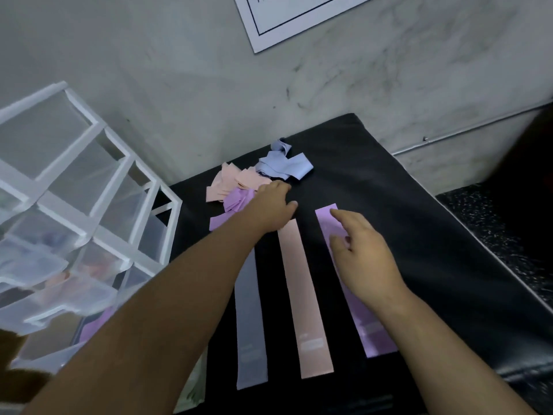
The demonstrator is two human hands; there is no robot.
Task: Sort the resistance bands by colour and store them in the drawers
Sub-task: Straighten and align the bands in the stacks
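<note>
Bands: three lie flat on the table as colour lanes, running near to far: blue strip left, pink strip middle, purple strip right. They are side by side and not touching.

Unsorted pile sits at the far end of the table by the wall, with pink, purple and blue bands mixed and crumpled. Blue ones are farthest, pink far left, purple nearest.

Left hand is stretched out to the near edge of the pile and rests on the purple and pink bands there. Its fingers point into the pile. Can't tell if they pinch a band or just lie on it.

Right hand is over the far half of the purple strip, fingers loosely curled, grasping nothing. Contact with the strip is unclear.

Drawer unit stands left of the table, a translucent white frame. Its near drawers look pulled out with something pinkish and purple inside, too blurred to confirm.

Progress, my read: early to middle. The lanes are started with one strip visible in each, but most of the pile is unsorted. Left to do: clear the pile into the lanes, then put each colour in a drawer.
</note>
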